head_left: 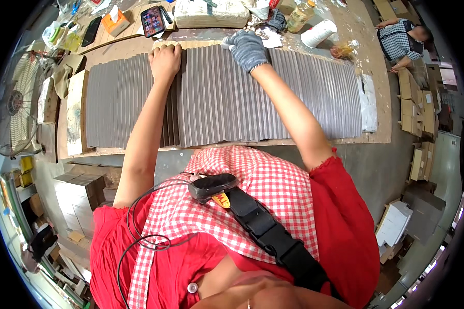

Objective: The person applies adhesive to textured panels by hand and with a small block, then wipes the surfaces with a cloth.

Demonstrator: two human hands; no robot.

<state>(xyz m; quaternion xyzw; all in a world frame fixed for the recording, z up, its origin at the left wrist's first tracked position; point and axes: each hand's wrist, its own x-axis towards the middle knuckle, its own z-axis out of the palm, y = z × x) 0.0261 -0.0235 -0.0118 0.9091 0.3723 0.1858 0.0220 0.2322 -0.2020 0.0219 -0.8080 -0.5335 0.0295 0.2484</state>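
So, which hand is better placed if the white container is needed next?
Likely the right hand: gloved, at the far edge of the grey strips, it's nearer the white container than the bare left hand.

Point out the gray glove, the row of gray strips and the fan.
Gray glove (pixel 248 51), head view: its back.
Row of gray strips (pixel 221 95), head view: middle part.
Fan (pixel 15 102), head view: guard center.

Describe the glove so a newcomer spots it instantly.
On the table runs a long row of grey strips. At its far edge, right of the left hand, the right hand wears the glove: grey knit, while the left is bare.
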